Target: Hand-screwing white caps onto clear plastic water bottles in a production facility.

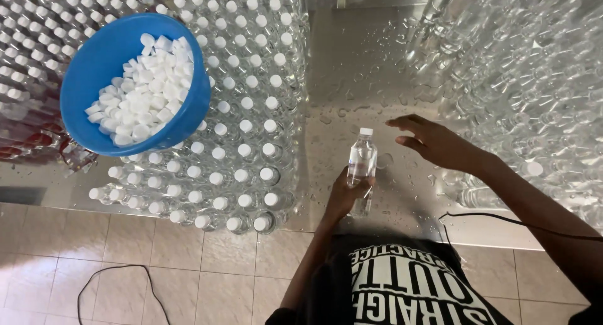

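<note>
Atop capped bottles (pixel 242 136), blue bowl (pixel 94 80) full of white caps (pixel 144 89).

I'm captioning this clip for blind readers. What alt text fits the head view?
Seen from above, a person's left hand holds a capped clear plastic bottle upright on a wet metal table, while the right hand hovers open beside it. To the left, rows of capped bottles carry a blue bowl of white caps; uncapped bottles crowd the right.

capped bottles (pixel 242 136) cut off at top edge, uncapped bottles (pixel 534 80) blurred, cut off right
</note>
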